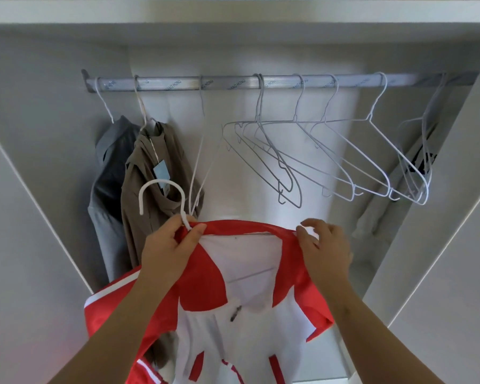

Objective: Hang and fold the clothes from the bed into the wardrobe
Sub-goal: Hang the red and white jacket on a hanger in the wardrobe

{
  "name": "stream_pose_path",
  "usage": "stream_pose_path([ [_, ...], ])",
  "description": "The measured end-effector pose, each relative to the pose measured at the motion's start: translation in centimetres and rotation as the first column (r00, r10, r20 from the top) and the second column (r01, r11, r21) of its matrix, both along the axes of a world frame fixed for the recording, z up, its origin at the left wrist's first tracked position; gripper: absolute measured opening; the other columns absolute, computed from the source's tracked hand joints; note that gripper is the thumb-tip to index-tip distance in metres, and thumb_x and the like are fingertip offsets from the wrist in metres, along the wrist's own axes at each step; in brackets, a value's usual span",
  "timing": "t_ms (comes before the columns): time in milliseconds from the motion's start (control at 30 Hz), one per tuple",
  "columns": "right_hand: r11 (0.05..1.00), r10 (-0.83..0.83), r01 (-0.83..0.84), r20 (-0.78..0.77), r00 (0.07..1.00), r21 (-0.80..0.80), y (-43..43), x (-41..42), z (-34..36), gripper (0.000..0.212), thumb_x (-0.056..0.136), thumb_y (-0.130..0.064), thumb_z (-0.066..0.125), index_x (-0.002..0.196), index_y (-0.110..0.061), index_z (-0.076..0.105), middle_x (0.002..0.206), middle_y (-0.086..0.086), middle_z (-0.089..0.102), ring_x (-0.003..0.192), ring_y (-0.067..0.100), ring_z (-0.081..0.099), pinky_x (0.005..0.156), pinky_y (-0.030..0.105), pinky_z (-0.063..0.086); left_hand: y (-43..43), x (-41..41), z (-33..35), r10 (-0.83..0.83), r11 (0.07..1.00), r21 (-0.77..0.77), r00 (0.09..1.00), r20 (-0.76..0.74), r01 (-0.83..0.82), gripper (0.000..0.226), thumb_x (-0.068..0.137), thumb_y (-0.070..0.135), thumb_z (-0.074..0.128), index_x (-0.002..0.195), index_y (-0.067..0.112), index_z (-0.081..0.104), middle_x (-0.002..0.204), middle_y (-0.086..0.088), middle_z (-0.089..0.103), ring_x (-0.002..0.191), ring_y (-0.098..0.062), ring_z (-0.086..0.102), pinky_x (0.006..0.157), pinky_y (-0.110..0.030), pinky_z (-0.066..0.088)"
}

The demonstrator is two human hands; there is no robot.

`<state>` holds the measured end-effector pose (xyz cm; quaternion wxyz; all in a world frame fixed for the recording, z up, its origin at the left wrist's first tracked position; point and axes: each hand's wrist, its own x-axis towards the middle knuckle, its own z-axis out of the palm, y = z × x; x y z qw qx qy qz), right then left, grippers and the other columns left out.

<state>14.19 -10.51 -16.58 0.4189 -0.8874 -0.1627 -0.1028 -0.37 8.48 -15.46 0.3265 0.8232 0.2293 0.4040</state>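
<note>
Red-white slick jacket (203, 286), wire hanger (161, 183); left hand (166, 248) pinches, right hand (327, 250) touches.

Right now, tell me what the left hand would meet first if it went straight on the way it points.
Likely the low end of the empty thin hanger dangling off the rail, right beside the brown shirt. The left hand, gripping the jacket's hanger, aims there; depth is unclear.
</note>
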Motion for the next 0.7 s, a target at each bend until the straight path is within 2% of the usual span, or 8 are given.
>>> stream_pose_path([
  [67,0.982,0.122,-0.114,0.048,0.991,-0.151,0.2,0.1,-0.2,0.028,0.096,-0.027,0.042,0.106,-0.022,0.068,0.106,0.002,0.062,0.112,0.025,0.050,0.096,0.037,0.029,-0.2,0.0,0.4,-0.026,1.000,0.012,1.000,0.002,0.026,0.011,0.085,0.026,0.062,0.082,0.035,0.055,0.073,0.017,0.058,0.074,0.011,0.055,0.063,-0.004,0.037],
  [133,0.949,0.205,-0.184,0.058,0.977,-0.257,0.5,-0.1,-0.2,0.034,0.100,-0.026,0.034,0.106,-0.017,0.066,0.094,0.005,0.065,0.103,0.031,0.056,0.089,0.036,0.031,-0.8,0.2,0.7,-0.067,0.997,0.032,0.998,-0.003,0.067,0.019,0.084,0.027,0.062,0.078,0.041,0.052,0.071,0.015,0.057,0.074,0.012,0.054,0.064,-0.002,0.040],
  [267,0.869,0.310,-0.264,0.045,0.950,-0.419,1.8,-1.3,-0.2,0.044,0.102,-0.034,0.022,0.104,-0.014,0.061,0.092,0.007,0.066,0.091,0.029,0.061,0.078,0.034,0.041,-2.5,1.2,0.5,-0.139,0.981,0.121,0.986,-0.088,0.149,0.015,0.083,0.029,0.064,0.075,0.034,0.053,0.067,0.007,0.058,0.064,-0.004,0.056,0.063,-0.014,0.042],
  [333,0.870,0.325,-0.293,0.013,0.946,-0.397,2.6,-2.1,-0.2,0.045,0.101,-0.038,0.021,0.089,-0.015,0.059,0.080,0.002,0.061,0.083,0.023,0.059,0.069,0.030,0.039,-3.0,1.6,0.4,-0.179,0.966,0.165,0.974,-0.137,0.200,0.012,0.084,0.032,0.063,0.079,0.031,0.053,0.064,0.009,0.056,0.062,-0.006,0.055,0.058,-0.011,0.041],
  [467,0.932,0.244,-0.260,-0.094,0.965,-0.254,2.6,-1.7,0.1,0.053,0.098,-0.043,0.028,0.053,-0.018,0.039,0.056,-0.003,0.044,0.059,0.015,0.047,0.064,0.028,0.036,-2.5,1.4,0.8,-0.313,0.935,0.107,0.930,-0.192,0.337,0.021,0.081,0.031,0.066,0.083,0.041,0.047,0.071,0.008,0.059,0.072,-0.005,0.056,0.066,-0.014,0.043],
  [533,0.961,0.176,-0.200,-0.134,0.975,-0.190,1.7,-0.9,0.0,0.054,0.098,-0.041,0.032,0.050,-0.016,0.039,0.055,-0.001,0.045,0.056,0.015,0.044,0.062,0.029,0.034,-1.3,0.6,0.7,-0.294,0.946,0.068,0.925,-0.239,0.318,0.022,0.079,0.029,0.069,0.086,0.038,0.050,0.077,0.009,0.062,0.071,-0.003,0.058,0.066,-0.015,0.045],
  [633,0.983,0.096,-0.120,-0.174,0.980,-0.137,0.5,0.0,-0.4,0.055,0.098,-0.038,0.034,0.050,-0.013,0.042,0.054,0.001,0.046,0.053,0.011,0.043,0.053,0.026,0.030,0.8,-0.8,0.4,-0.250,0.968,-0.051,0.924,-0.289,0.246,0.029,0.075,0.011,0.068,0.072,0.031,0.046,0.071,0.002,0.062,0.061,-0.008,0.054,0.062,-0.022,0.045],
  [700,0.983,0.060,-0.092,-0.195,0.979,-0.158,0.4,0.1,-0.8,0.054,0.098,-0.039,0.034,0.053,-0.011,0.045,0.054,0.001,0.046,0.052,0.010,0.043,0.050,0.022,0.027,1.0,-1.1,0.3,-0.215,0.974,-0.019,0.895,-0.390,0.226,0.030,0.071,0.008,0.064,0.068,0.027,0.041,0.070,-0.001,0.058,0.062,-0.012,0.049,0.059,-0.022,0.041],
])
